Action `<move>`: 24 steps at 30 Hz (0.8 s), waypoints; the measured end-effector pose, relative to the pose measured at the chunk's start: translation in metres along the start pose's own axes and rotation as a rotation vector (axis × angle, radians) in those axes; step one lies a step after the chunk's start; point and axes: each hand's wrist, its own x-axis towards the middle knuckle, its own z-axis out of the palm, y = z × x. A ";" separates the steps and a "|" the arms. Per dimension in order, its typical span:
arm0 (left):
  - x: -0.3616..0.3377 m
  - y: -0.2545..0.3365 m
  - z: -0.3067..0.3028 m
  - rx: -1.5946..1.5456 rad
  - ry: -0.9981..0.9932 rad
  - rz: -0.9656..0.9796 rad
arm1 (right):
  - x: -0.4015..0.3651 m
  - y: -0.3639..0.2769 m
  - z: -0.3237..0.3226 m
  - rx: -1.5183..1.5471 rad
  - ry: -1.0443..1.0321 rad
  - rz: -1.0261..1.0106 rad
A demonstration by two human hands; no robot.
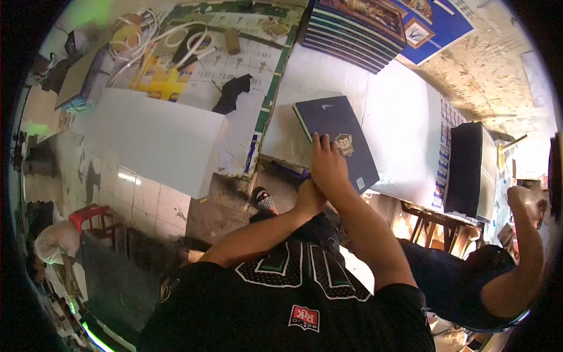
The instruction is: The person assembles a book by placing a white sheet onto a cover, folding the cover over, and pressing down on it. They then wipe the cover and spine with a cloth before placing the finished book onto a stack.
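Observation:
A dark navy hardcover book (358, 141) with a gold crest and a small white code square lies at a slant on the white tabletop, near its front edge. My right hand (328, 164) rests on the cover beside the crest, fingers stretched out over it. Crossing close under the right wrist, my left hand (311, 199) is by the book's lower left side. The left fingers are hidden behind the right hand and wrist, so their grip does not show.
Behind the book stands a stack of dark books (355, 35) on the white table (402, 135). A large white block (158, 135) sits to the left, near rolls of tape (196, 44) and a black cloth (234, 94). Another person's arm (525, 240) is at right, by black-covered stacks (466, 167).

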 end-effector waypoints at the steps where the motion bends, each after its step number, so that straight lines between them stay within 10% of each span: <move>1: 0.007 0.016 -0.027 0.007 0.014 0.014 | -0.001 0.008 -0.011 -0.032 0.009 -0.068; 4: 0.020 0.054 -0.077 -1.149 -0.134 -0.285 | -0.006 0.033 -0.095 0.148 -0.042 0.100; 5: 0.020 0.049 -0.072 -1.150 -0.124 -0.264 | -0.012 0.047 -0.108 0.323 0.232 0.021; 11: 0.028 -0.029 -0.102 -1.432 0.354 -0.636 | -0.084 0.035 -0.183 0.709 0.386 0.179; 24: 0.018 -0.040 -0.172 -1.909 0.414 -0.230 | -0.127 0.000 -0.147 0.723 0.865 -0.311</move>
